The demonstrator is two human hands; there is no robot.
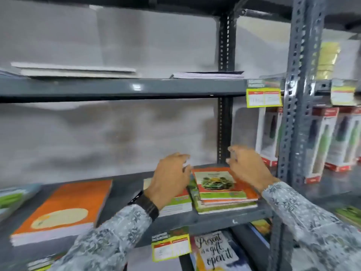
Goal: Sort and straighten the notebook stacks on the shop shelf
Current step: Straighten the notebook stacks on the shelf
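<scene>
A small stack of orange and green notebooks (pixel 220 187) lies at the right end of the grey middle shelf (pixel 214 219). My right hand (pixel 248 166) hovers just above its far right corner, fingers curled and apart, holding nothing. My left hand (pixel 170 177), with a dark watch at the wrist, hangs above a second low stack (pixel 175 204) beside it, fingers spread and empty. A thick orange notebook stack (pixel 64 210) lies further left on the same shelf. The whole view is blurred.
The upper shelf (pixel 117 88) carries flat white pads (pixel 74 70) and a thin notebook (pixel 209 74). A slotted grey upright (pixel 298 94) stands at the right, with boxed bottles (pixel 322 143) beyond it. Yellow price tags (pixel 263 97) hang from the shelf edges. Below lies a lettered notebook (pixel 213 251).
</scene>
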